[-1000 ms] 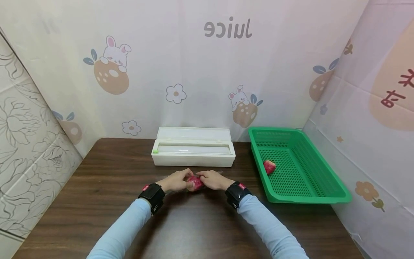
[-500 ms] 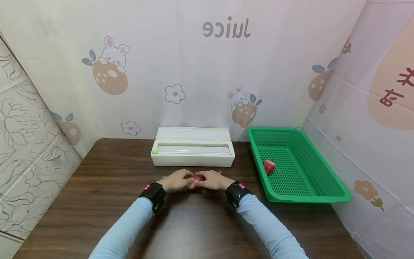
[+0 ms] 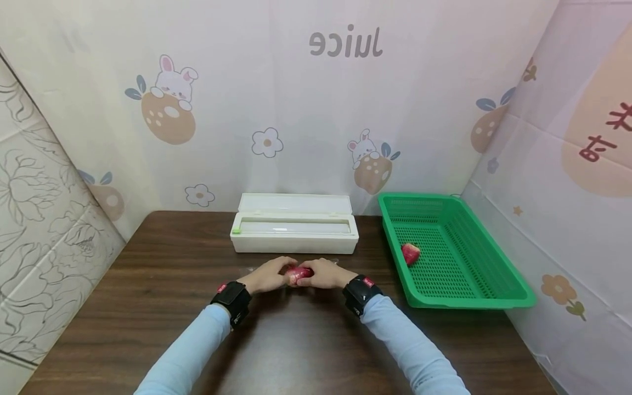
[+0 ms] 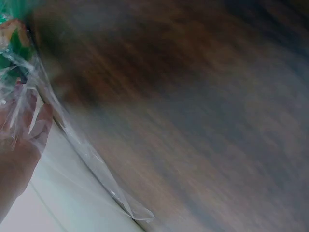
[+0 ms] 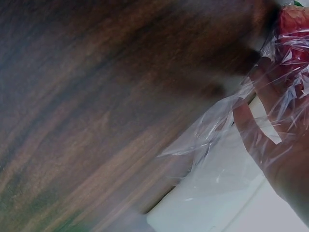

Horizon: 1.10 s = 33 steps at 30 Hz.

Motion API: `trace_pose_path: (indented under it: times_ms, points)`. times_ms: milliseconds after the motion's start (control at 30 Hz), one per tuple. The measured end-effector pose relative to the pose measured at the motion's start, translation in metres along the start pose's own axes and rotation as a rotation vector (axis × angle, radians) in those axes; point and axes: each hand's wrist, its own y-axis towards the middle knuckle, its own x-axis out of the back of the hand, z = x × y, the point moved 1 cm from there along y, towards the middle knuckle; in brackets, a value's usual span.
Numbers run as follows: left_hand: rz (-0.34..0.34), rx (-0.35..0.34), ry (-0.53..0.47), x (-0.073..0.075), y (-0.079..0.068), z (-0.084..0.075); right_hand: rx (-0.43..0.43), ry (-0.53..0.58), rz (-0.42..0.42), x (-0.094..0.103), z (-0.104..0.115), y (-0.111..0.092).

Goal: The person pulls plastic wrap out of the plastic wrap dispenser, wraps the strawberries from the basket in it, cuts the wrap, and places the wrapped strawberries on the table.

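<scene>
Sitting between left hand (image 3: 269, 275) and right hand (image 3: 326, 274), the film-wrapped red fruit (image 3: 297, 276) is pinched by both.

Fruit (image 3: 298, 277) filled the gap between the left hand (image 3: 269, 276) and right hand (image 3: 325, 274), with loose film (image 5: 210, 126) about the fingers (image 5: 245, 118). Just beyond, the box (image 3: 294, 244), lid (image 3: 295, 204) raised, blocked forward passage; the basket (image 3: 469, 303) obstructed the right. Bare table (image 3: 153, 274) afforded passage leftward, between the sleeves (image 3: 185, 348), and beside the basket.
</scene>
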Motion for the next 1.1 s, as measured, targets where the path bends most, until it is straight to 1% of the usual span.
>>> trace_pose_path:
  times_ms: [133, 267, 433, 533, 700, 767, 933, 1100]
  points:
    - [-0.026, -0.039, 0.035, -0.004, 0.0006, 0.0015, 0.003, -0.003, -0.008, 0.0, -0.0003, -0.0005]
    - [-0.039, -0.031, 0.045, -0.0064, 0.0014, 0.0014, -0.006, 0.012, 0.0, 0.0003, 0.0006, -0.0015]
    - [-0.023, -0.001, 0.056, -0.0075, 0.0024, 0.0001, -0.008, 0.034, 0.005, 0.0018, 0.0008, -0.0034]
    - [-0.017, 0.006, 0.054, -0.0076, 0.0029, -0.0003, 0.0, 0.05, -0.026, 0.0029, -0.0001, -0.0051]
    - [-0.015, -0.009, 0.042, -0.0071, 0.0032, 0.0018, 0.003, 0.06, -0.127, 0.0042, 0.0001, -0.0071]
    - [-0.024, -0.013, 0.041, -0.0073, 0.0038, 0.0027, 0.023, 0.048, -0.154, 0.0046, 0.0019, -0.0074]
    - [-0.064, -0.017, 0.046, -0.0062, 0.0043, 0.0017, 0.074, -0.021, -0.183, 0.0038, 0.0074, -0.0072]
    - [-0.056, -0.005, 0.068, -0.0032, 0.0046, -0.0018, 0.062, -0.052, -0.193, 0.0026, 0.0087, -0.0067]
